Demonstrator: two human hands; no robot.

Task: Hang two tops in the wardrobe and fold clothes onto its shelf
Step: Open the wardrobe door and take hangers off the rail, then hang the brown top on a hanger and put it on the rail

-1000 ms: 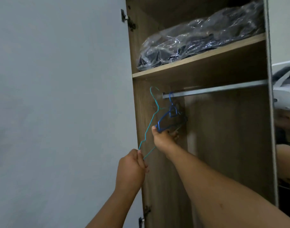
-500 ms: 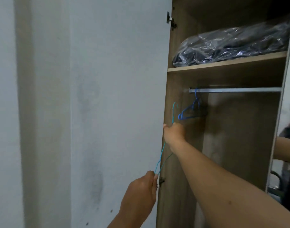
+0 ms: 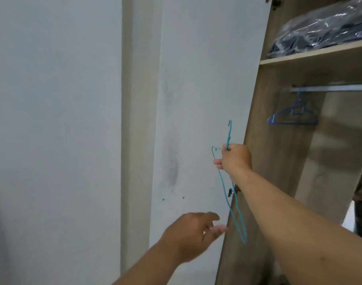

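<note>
Your right hand gripped the teal wire hanger at its neck, mid-frame beside the wardrobe's edge, its long axis hanging nearly vertical. Your left hand, fingers loose and empty, sat lower left, near the hanger's bottom tip.

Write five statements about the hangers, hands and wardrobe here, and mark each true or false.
1. The right hand grips the teal hanger. True.
2. The left hand also holds that hanger. False: its fingers are spread and hold nothing.
3. A blue hanger hangs on the rail. True.
4. The shelf is bare. False: a plastic-wrapped bundle lies on it.
5. A top hangs on the blue hanger. False: it carries nothing.
</note>
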